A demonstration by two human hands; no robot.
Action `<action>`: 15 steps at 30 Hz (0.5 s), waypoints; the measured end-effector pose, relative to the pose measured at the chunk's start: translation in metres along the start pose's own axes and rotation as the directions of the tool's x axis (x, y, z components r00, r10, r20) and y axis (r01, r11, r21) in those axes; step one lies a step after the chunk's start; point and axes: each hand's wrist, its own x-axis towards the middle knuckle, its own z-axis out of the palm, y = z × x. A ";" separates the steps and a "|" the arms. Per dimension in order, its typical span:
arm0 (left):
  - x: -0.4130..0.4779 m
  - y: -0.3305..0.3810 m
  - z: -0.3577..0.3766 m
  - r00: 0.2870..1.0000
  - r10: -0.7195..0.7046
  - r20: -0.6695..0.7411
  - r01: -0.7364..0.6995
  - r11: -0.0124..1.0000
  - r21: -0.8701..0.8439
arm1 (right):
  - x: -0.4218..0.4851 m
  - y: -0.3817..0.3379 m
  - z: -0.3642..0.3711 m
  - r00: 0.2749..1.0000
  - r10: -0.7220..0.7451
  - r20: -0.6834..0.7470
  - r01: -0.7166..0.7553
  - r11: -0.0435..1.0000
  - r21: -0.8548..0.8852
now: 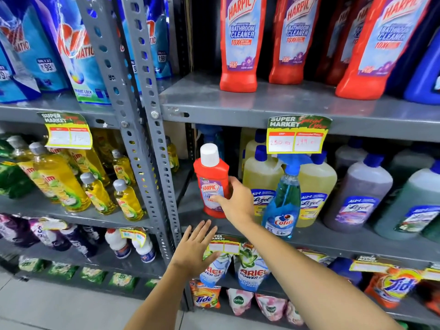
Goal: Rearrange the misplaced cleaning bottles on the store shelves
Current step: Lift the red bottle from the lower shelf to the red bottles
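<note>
A small red Harpic bottle with a white cap stands at the left end of the middle shelf, next to yellow Lizol bottles. My right hand wraps around its right side, thumb across the label, fingers behind it. My left hand hovers lower, open with fingers spread, in front of the shelf edge and holding nothing. On the shelf above stand several large red Harpic bathroom cleaner bottles. A blue Colin spray bottle stands just right of my right hand.
Grey perforated uprights separate this bay from the left one, which holds yellow Vim bottles and blue detergent pouches. Purple and green Lizol bottles fill the right of the middle shelf. Ariel pouches and Tide packs sit below.
</note>
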 end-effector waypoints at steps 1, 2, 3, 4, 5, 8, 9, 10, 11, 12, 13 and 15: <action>-0.004 -0.001 -0.001 1.000 0.007 -0.006 -0.007 1.000 0.003 | -0.008 -0.007 -0.012 1.000 -0.027 -0.007 0.027 0.999 0.027; -0.008 -0.003 -0.001 1.000 0.014 -0.019 -0.014 1.000 0.014 | -0.015 -0.014 -0.023 0.998 -0.061 -0.018 0.062 0.996 0.058; -0.011 -0.005 -0.002 0.999 0.026 -0.027 -0.025 1.000 0.016 | -0.024 -0.023 -0.037 0.994 -0.101 -0.038 0.105 0.990 0.092; -0.013 -0.006 -0.006 0.998 0.039 -0.048 -0.038 0.999 0.020 | -0.032 -0.034 -0.052 0.988 -0.142 -0.063 0.149 0.980 0.130; -0.013 -0.009 -0.011 0.993 0.062 -0.097 -0.060 0.998 0.022 | -0.037 -0.046 -0.068 0.980 -0.177 -0.090 0.190 0.967 0.171; 0.001 -0.002 -0.060 0.953 0.149 -0.262 -0.161 0.987 -0.025 | -0.047 -0.093 -0.123 0.942 -0.266 -0.203 0.314 0.911 0.267; 0.007 0.002 -0.085 0.922 0.176 -0.344 -0.203 0.978 -0.044 | -0.047 -0.109 -0.143 0.920 -0.302 -0.249 0.367 0.886 0.282; 0.013 0.008 -0.113 0.885 0.198 -0.422 -0.241 0.969 -0.049 | -0.044 -0.123 -0.162 0.892 -0.340 -0.299 0.423 0.860 0.285; 0.021 0.014 -0.142 0.841 0.225 -0.491 -0.280 0.959 -0.039 | -0.038 -0.135 -0.180 0.860 -0.373 -0.347 0.474 0.836 0.275; 0.027 0.021 -0.170 0.795 0.249 -0.553 -0.310 0.951 -0.018 | -0.029 -0.144 -0.196 0.833 -0.393 -0.388 0.510 0.819 0.265; 0.031 0.029 -0.198 0.747 0.272 -0.607 -0.331 0.944 0.016 | -0.019 -0.152 -0.212 0.812 -0.406 -0.419 0.536 0.802 0.262; 0.038 0.042 -0.248 0.661 0.314 -0.681 -0.330 0.937 0.111 | 0.003 -0.160 -0.236 0.792 -0.410 -0.453 0.552 0.797 0.244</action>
